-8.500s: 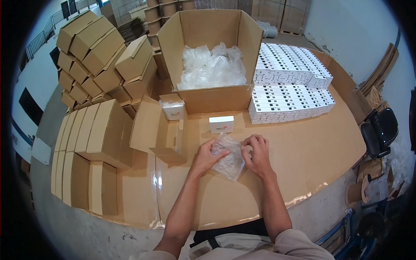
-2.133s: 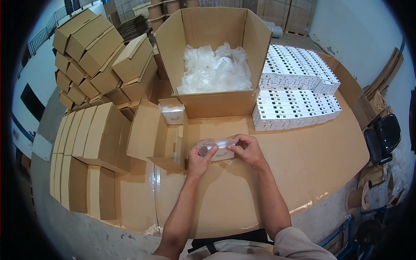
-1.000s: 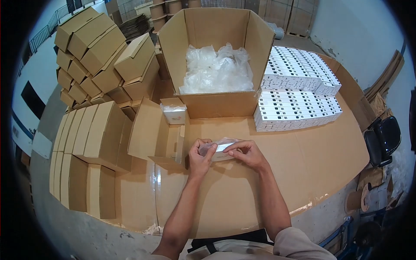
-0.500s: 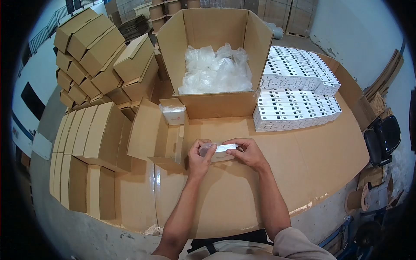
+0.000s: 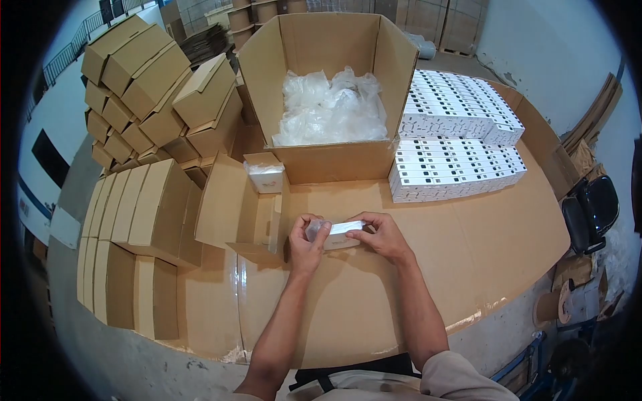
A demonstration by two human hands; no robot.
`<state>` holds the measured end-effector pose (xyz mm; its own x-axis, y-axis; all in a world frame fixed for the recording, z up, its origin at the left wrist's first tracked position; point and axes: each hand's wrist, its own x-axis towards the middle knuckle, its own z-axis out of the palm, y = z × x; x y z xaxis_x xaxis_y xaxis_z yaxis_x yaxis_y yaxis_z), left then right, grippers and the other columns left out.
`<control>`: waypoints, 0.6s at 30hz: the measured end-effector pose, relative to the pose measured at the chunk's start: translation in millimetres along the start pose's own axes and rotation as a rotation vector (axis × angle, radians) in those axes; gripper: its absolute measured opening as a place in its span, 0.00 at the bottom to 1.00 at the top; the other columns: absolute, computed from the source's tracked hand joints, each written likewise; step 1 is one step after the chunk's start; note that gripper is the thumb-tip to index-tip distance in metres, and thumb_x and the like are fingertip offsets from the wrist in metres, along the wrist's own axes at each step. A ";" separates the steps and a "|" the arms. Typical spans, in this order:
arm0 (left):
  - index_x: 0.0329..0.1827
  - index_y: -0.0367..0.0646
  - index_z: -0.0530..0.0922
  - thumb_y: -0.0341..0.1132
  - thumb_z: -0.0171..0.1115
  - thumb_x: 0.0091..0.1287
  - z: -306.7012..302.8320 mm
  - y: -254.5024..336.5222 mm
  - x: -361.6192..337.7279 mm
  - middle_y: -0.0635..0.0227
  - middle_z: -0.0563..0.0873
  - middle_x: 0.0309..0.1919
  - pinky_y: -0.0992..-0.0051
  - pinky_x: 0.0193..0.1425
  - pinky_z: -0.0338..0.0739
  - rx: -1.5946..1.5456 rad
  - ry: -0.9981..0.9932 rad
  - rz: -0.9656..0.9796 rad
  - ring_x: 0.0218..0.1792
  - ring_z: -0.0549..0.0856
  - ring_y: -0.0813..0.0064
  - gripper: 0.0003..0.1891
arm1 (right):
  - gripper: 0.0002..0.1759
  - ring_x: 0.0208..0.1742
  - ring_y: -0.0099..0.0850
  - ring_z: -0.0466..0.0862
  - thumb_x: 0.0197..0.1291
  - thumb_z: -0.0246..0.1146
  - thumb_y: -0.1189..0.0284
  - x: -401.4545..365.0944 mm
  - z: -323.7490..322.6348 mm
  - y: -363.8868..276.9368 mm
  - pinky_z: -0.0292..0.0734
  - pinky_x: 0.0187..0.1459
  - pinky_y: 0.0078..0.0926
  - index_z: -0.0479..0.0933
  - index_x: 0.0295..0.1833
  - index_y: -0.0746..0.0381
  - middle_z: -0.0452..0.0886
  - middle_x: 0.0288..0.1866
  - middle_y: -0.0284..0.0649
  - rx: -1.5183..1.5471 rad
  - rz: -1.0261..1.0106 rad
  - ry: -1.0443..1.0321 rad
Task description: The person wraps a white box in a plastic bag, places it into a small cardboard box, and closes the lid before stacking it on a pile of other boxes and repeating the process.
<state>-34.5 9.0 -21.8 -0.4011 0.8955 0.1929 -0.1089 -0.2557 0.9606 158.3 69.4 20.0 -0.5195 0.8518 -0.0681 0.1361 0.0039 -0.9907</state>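
Observation:
A small white box [image 5: 343, 235], partly in a clear plastic bag [image 5: 313, 229], is held between my two hands above the cardboard-covered table. My left hand [image 5: 307, 244] grips its left end and the gathered plastic, thumb on top. At the box's right end, my right hand [image 5: 381, 237] pinches it between thumb and fingers. Just left of my hands stands an open brown carton [image 5: 257, 230]. One bagged white box [image 5: 267, 178] sits at the far end inside that carton. The undersides of my fingers are hidden.
A large open carton [image 5: 334, 164] full of clear plastic bags [image 5: 332, 110] stands ahead. To its right are stacked rows of white boxes [image 5: 458, 167]. Brown cartons [image 5: 147, 214] are piled on the left. A black chair [image 5: 592, 214] stands beyond the table's right edge.
Almost nothing differs. Both hands keep their hold on the bagged white box, and the view has shifted very slightly.

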 end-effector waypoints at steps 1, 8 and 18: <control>0.49 0.41 0.76 0.31 0.73 0.71 3.3 2.8 -0.8 0.70 0.82 0.45 0.76 0.52 0.75 -0.014 0.017 0.033 0.46 0.80 0.80 0.13 | 0.13 0.35 0.15 0.77 0.64 0.75 0.76 -1.4 0.6 -3.6 0.72 0.33 0.20 0.87 0.53 0.66 0.89 0.39 0.31 0.001 0.007 0.004; 0.59 0.42 0.73 0.27 0.77 0.62 9.7 22.9 -12.3 0.64 0.80 0.50 0.67 0.58 0.74 0.519 0.242 0.417 0.50 0.79 0.69 0.25 | 0.11 0.27 0.14 0.72 0.65 0.75 0.74 -3.1 2.1 -9.4 0.67 0.27 0.19 0.86 0.51 0.67 0.88 0.35 0.31 0.060 0.031 0.009; 0.47 0.45 0.81 0.21 0.75 0.61 10.7 24.9 -15.8 0.70 0.89 0.41 0.64 0.56 0.73 0.769 0.097 0.845 0.44 0.83 0.63 0.15 | 0.12 0.40 0.17 0.78 0.65 0.75 0.74 1.7 0.2 0.3 0.73 0.44 0.21 0.87 0.51 0.65 0.90 0.41 0.31 0.045 -0.047 -0.012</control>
<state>-21.2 -7.6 1.2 -0.1540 0.5032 0.8503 0.7999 -0.4418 0.4063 157.3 70.7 19.6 -0.5345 0.8449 -0.0228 0.0734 0.0195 -0.9971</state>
